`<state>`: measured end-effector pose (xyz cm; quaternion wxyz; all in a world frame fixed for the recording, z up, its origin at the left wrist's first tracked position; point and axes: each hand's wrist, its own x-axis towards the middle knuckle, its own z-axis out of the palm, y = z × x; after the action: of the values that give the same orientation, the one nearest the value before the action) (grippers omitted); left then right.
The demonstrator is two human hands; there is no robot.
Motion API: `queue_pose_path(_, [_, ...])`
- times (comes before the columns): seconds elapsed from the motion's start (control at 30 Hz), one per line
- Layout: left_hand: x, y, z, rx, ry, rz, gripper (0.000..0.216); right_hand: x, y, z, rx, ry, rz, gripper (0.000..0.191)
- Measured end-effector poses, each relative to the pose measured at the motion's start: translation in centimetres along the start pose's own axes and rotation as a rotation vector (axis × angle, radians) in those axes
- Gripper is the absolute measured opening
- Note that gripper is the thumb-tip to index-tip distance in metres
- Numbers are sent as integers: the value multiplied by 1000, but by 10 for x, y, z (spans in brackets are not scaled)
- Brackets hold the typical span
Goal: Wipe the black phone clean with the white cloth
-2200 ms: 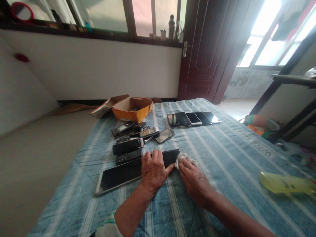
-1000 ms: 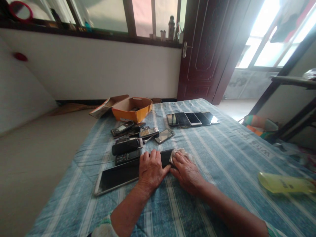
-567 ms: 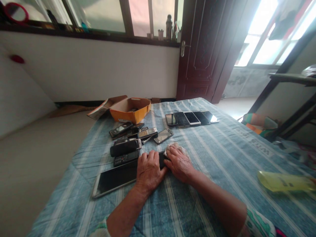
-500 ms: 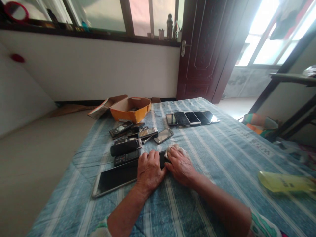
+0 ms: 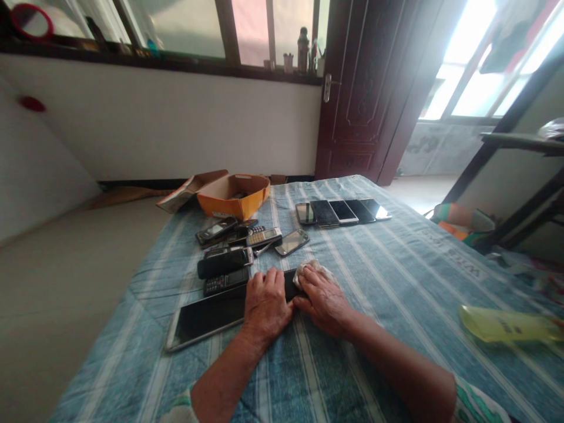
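A large dark-screened tablet (image 5: 207,317) lies on the blue striped bedspread (image 5: 396,276). My left hand (image 5: 267,305) lies flat across its right part, fingers together, pressing it down. My right hand (image 5: 321,299) is closed on a white cloth (image 5: 304,269) and presses it on the tablet's right end, right beside my left hand. Only a sliver of the dark screen shows between the two hands.
Several old keypad phones (image 5: 238,244) lie heaped just beyond the tablet. A row of smartphones (image 5: 341,212) lies further back. An open orange box (image 5: 233,195) sits at the far edge. A yellow-green plastic bag (image 5: 506,324) lies at the right.
My right hand with the cloth has slid left along the tablet, from off its right end onto the screen, up against my left hand. My left hand has stayed put.
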<state>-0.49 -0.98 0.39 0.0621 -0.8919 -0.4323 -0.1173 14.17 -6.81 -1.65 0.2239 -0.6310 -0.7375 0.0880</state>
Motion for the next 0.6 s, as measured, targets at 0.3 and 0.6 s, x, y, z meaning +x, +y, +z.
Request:
queue_pose_path(0.3, [0, 0, 2, -12, 21, -2, 35, 28, 3, 0, -27, 3, 53, 43])
queue_pose_path(0.6, [-2, 0, 2, -34, 39, -5, 39, -17, -3, 0, -42, -30, 37, 57])
